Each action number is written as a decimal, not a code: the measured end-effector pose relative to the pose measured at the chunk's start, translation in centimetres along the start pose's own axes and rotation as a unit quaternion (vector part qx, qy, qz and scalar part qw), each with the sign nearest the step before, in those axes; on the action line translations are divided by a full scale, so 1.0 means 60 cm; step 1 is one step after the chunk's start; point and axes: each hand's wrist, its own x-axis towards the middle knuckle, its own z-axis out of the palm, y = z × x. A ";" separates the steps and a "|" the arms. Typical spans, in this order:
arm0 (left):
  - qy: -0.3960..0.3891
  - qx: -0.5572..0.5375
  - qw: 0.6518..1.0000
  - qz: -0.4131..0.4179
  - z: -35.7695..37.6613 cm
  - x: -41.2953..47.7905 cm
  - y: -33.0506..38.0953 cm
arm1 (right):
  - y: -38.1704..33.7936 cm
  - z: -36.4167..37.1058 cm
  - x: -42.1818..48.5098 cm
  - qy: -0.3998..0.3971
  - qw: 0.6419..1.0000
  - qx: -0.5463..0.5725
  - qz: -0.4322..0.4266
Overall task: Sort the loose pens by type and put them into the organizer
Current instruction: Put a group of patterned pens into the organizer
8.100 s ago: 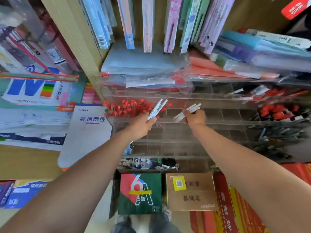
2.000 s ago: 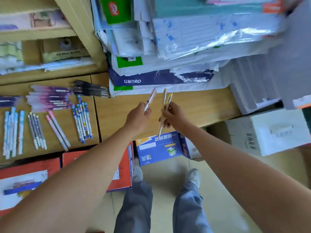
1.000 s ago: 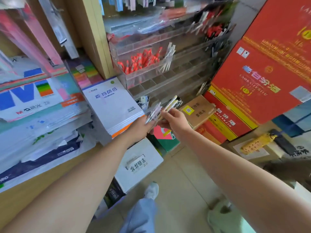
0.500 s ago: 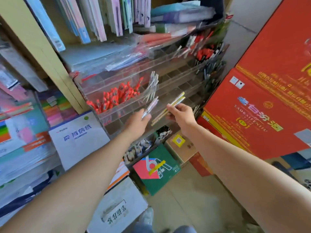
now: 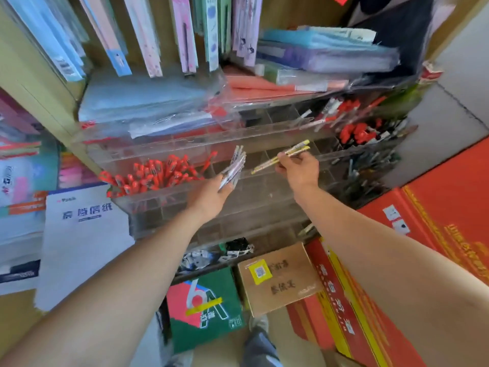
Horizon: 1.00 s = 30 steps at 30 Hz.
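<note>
Two yellow pens (image 5: 281, 157) in right hand (image 5: 299, 172)

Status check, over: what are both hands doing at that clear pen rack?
Left hand pinches a pale pen; right hand grips yellow pens. Both at the clear organizer, none dropped in yet. Red-capped pens fill the left compartment; nothing seen blocking.

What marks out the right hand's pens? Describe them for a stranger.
Find the clear tiered organizer under the stacked folders. Before its middle tier, the right hand pinches two pens. Yellow caps set them apart from the left hand's pale pen.
</note>
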 end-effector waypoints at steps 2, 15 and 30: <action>0.009 -0.001 1.000 -0.020 0.005 0.005 0.012 | -0.006 0.007 0.030 -0.021 1.000 0.004 -0.005; 0.018 -0.021 0.994 -0.104 0.012 0.023 0.034 | 0.055 0.056 0.127 -0.105 0.967 -0.231 -0.003; -0.099 0.066 0.992 -0.049 0.032 0.042 0.090 | -0.011 0.000 0.032 -0.361 0.927 -0.058 0.088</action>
